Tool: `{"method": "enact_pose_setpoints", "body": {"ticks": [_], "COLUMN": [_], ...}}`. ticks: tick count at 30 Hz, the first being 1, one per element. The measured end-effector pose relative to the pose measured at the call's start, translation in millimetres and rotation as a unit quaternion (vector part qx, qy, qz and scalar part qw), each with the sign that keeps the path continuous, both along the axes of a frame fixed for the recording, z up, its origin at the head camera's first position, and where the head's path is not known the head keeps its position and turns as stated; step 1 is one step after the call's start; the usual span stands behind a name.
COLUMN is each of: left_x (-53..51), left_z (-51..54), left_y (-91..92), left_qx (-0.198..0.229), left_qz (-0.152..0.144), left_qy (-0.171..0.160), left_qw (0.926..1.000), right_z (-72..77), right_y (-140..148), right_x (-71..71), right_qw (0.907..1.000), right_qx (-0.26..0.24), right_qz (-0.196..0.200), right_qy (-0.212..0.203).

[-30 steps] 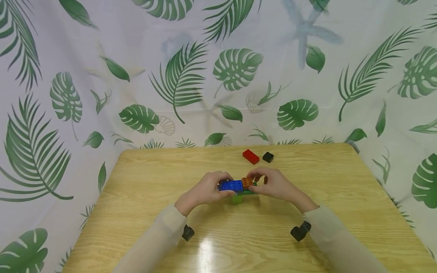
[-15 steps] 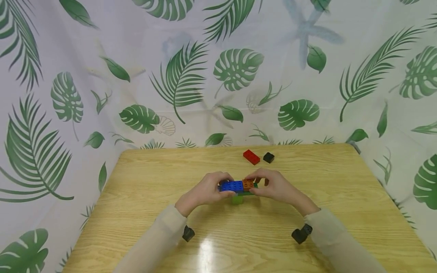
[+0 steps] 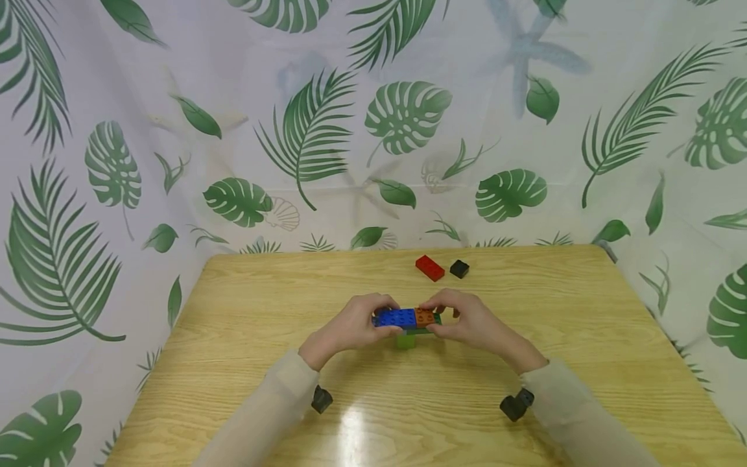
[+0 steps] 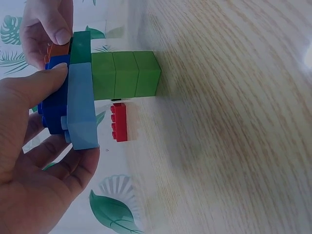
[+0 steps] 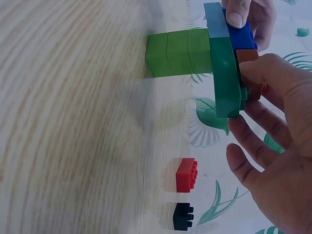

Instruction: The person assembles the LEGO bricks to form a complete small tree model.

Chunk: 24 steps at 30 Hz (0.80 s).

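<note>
A column of three light green blocks stands on the table, with a light blue block and a dark green block side by side across its top. On these lie a blue block and an orange block, end to end. My left hand grips the blue block, thumb on its near side and fingers behind. The orange block is pinched between thumb and fingers of my right hand; its lower fingers lie by the dark green block's end in the right wrist view.
Farther back on the wooden table lie a red block and, right of it, a small black block. A leaf-patterned cloth hangs behind the table.
The orange block has turned slightly and now lies in line against the blue block's end. My right hand has shifted a little with it; my left hand has stayed in place.
</note>
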<state>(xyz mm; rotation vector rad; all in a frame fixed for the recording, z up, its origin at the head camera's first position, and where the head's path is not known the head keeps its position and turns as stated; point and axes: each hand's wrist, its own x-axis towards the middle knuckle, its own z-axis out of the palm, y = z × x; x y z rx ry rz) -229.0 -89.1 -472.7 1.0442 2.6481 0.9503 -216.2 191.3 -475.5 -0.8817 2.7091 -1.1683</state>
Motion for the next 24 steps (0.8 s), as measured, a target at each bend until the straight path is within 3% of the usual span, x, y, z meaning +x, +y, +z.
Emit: {"method": "enact_pose_setpoints", "body": {"ticks": [16,24], "left_x": [3.5,3.1], "left_z": [-0.3,-3.2], "left_y": [-0.1,-0.1], "left_qx": [0.009,0.018], "left_qz": [0.002,0.009], "left_qy": [-0.001,0.000], "left_qw": [1.0000,0.9998], "right_z": [2.2,1.8], "right_y": [-5.6,-5.7], "right_x": [5.0,2.1], "right_qw": [0.9944,0.9977], "right_qx": [0.015,0.019], "right_qz": [0.033,0.025], "right_qy": [0.099,0.060]}}
